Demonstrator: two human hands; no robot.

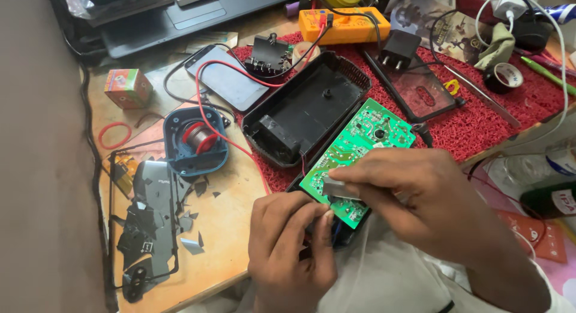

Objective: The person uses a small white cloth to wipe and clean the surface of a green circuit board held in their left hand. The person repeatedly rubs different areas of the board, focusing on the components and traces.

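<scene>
1. The right hand (pixel 420 193) has its grip closed around a small grey metal block-shaped part (pixel 339 187), pinched between thumb and fingertips and pressed against the near end of the green printed circuit board (pixel 360 148).
2. The left hand (pixel 294 241) is curled under that near end of the board, fingers bent tight; its grip is clenched there, though exactly what the fingertips pinch is hidden behind them.
3. The board lies tilted, its far end resting toward the open black plastic housing shell (pixel 306 112), its near end lifted over the counter's (pixel 222 253) front edge, above the person's lap.
4. A thin red wire (pixel 207 109) loops from the shell's left side past a round blue plastic holder with a red-wound coil (pixel 197 140), just left of the shell.
5. Left of the left hand, shards of a shattered dark screen panel (pixel 147 223) crowd the counter's near-left corner.
6. Behind the shell lie a dark-glass smartphone (pixel 231 79) and an orange multimeter (pixel 343 24); a red textured mat (pixel 480 115) runs beneath the shell to the right.
7. Open room is scarce: bare wood shows only between the blue holder and the left hand, and the front edge sits right at both wrists.
</scene>
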